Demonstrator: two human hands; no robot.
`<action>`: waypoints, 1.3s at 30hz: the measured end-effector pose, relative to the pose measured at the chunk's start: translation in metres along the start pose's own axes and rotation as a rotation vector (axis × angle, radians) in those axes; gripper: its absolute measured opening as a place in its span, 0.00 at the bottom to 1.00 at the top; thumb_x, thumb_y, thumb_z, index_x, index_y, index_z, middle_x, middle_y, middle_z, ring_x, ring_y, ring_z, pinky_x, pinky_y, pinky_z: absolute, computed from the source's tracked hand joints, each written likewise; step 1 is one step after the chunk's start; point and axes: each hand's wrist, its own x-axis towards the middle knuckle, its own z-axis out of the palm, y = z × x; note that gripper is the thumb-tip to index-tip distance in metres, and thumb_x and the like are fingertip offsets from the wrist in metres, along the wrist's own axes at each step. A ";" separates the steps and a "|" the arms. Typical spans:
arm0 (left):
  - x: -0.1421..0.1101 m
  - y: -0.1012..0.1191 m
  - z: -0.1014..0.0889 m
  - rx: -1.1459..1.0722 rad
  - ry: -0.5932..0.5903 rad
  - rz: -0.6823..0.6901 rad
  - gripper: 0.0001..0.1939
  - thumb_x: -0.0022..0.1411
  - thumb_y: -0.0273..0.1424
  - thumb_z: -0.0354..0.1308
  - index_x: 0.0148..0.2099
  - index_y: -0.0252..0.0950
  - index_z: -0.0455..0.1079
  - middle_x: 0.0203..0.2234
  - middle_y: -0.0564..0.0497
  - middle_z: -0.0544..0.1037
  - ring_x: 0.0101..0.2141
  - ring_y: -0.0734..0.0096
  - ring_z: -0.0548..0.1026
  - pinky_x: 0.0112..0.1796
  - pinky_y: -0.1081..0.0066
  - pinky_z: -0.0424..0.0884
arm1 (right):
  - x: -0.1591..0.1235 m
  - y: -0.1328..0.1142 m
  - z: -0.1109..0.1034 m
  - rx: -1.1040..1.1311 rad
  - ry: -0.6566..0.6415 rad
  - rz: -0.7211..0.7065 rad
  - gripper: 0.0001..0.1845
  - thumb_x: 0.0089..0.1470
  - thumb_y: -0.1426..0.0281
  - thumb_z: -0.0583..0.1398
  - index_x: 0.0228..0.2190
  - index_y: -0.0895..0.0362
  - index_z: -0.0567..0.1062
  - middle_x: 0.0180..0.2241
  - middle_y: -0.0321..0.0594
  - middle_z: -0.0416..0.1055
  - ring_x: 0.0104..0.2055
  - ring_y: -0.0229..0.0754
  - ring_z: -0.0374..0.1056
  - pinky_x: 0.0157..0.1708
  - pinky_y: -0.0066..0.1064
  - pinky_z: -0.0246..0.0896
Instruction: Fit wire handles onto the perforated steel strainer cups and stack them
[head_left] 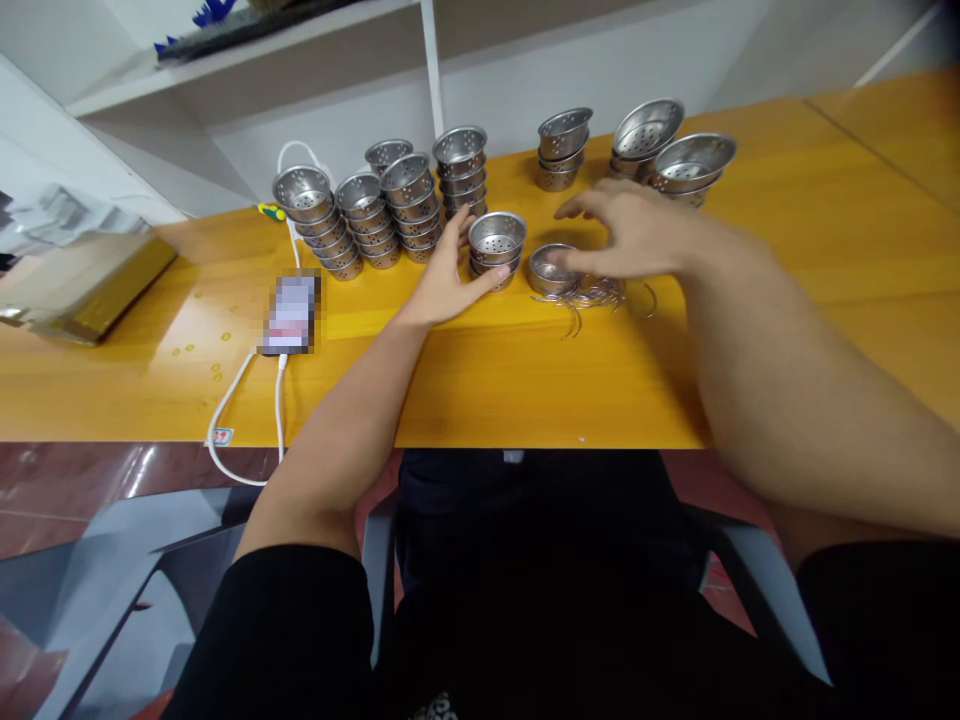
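My left hand [444,278] curves round a short stack of perforated metal strainer baskets [498,240], thumb across the front and fingers at the left side. Just right of it sits a single strainer basket [550,275] on the table. Over this one reaches my right hand [641,232], slightly blurred, with fingers spread and the thumb tip at or just above the rim; whether it touches I cannot tell. Thin curved metal wires [600,292] lie in a tangle below my right hand, partly against the single basket.
Tall stacks of strainer baskets [409,195] stand at the back left. Shorter stacks [564,140] and wider, tilted baskets [694,163] are at the back right. A phone [290,312] with white cables and a cardboard box [97,285] lie on the left of the wooden table [510,390].
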 end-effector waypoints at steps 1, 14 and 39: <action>-0.001 0.002 -0.001 0.013 0.005 -0.004 0.71 0.61 0.73 0.68 0.87 0.46 0.36 0.84 0.30 0.56 0.84 0.37 0.57 0.82 0.40 0.59 | 0.001 0.006 0.000 -0.035 -0.089 0.002 0.50 0.63 0.41 0.73 0.71 0.62 0.75 0.72 0.66 0.70 0.72 0.83 0.67 0.72 0.71 0.64; 0.001 0.031 -0.007 0.147 0.085 0.086 0.66 0.60 0.74 0.67 0.84 0.49 0.44 0.83 0.38 0.57 0.83 0.37 0.58 0.84 0.42 0.53 | -0.012 -0.018 -0.014 0.131 0.306 0.017 0.38 0.74 0.44 0.62 0.77 0.36 0.62 0.74 0.45 0.69 0.73 0.71 0.65 0.71 0.63 0.65; 0.004 0.062 -0.023 0.203 0.072 0.189 0.47 0.70 0.65 0.63 0.81 0.56 0.55 0.77 0.44 0.68 0.78 0.34 0.66 0.81 0.36 0.58 | -0.010 -0.058 0.001 0.309 0.181 -0.295 0.26 0.72 0.35 0.58 0.60 0.30 0.82 0.73 0.34 0.71 0.76 0.69 0.63 0.81 0.67 0.56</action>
